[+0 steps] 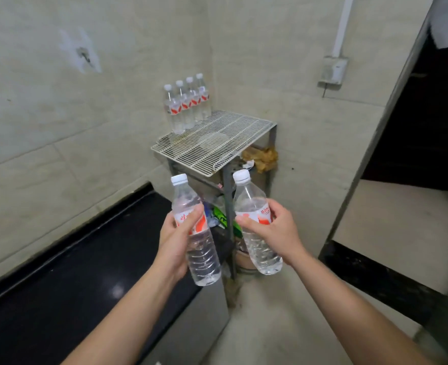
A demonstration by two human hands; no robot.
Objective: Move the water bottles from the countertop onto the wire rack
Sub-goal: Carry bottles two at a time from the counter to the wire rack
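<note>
Water bottles fill both grips, held in the air in front of the wire rack [217,143] and clear of the black desk [72,285]. The left grip [176,241] curls its fingers and thumb round the red-and-white label of the left-hand bottle [203,256], which has its white cap up and its top leaning a little away from the person; it shows just past the desk's right edge. The right grip [275,230] wraps the label of the right-hand bottle [262,254] in the same way, thumb across the front, cap up and at a similar lean. The two bottles are near each other but apart, with a grey leg of the rack showing between them. On the rack's top shelf a row of four bottles [187,106] stands upright along the left edge, against the tiled wall and running to the back corner, each touching or just beside the next. Below that shelf, at its right edge, sits a crumpled brown bag [261,158], and lower still a green packet [221,218] lies among blurred clutter. A grey wall box [333,69] hangs on the right wall under a white conduit [342,25].
</note>
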